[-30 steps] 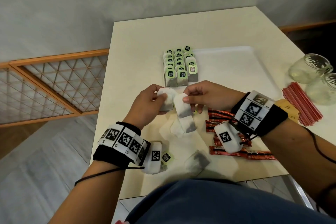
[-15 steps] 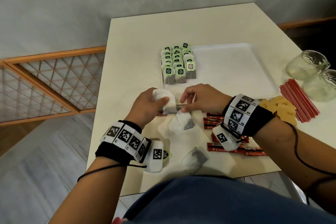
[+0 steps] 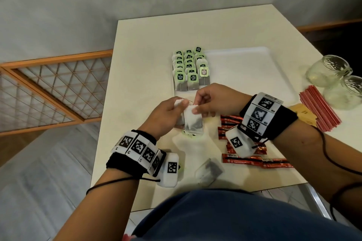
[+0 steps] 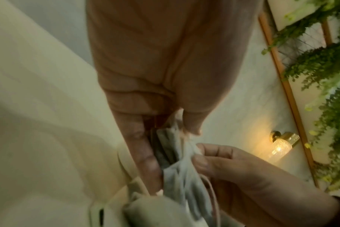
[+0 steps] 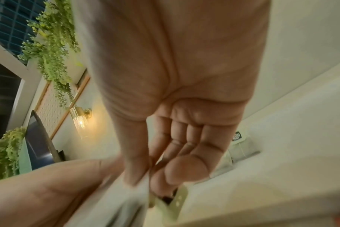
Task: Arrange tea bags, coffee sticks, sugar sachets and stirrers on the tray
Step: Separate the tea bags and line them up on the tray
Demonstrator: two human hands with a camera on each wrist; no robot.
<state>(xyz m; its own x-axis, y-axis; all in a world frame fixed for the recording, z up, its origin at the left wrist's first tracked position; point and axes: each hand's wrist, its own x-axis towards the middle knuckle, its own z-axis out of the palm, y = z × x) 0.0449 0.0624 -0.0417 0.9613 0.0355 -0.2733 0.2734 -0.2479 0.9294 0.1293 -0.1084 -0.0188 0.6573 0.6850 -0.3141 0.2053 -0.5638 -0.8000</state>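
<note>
My left hand [image 3: 172,111] grips a small bunch of white tea bags [image 3: 181,117] just above the table, in front of the tray [image 3: 254,68]. My right hand [image 3: 199,103] pinches the top edge of one tea bag [image 3: 193,121] in that bunch, which hangs down with its green tag below. In the left wrist view the left hand [image 4: 165,138] pinches the tea bags [image 4: 177,172] and the other hand's fingers [image 4: 204,155] touch them. Rows of green-tagged tea bags [image 3: 189,68] fill the tray's left end. Red coffee sticks [image 3: 254,160] lie under my right wrist.
A loose tea bag [image 3: 209,171] lies near the table's front edge. Red stirrers [image 3: 319,107] and brown sugar sachets [image 3: 302,115] lie right of the tray, beside two glass jars [image 3: 331,72]. An orange lattice railing [image 3: 52,88] stands left of the table.
The right hand went down to the table for a tea bag and now holds one up against the left hand's bunch. The head view has shifted slightly.
</note>
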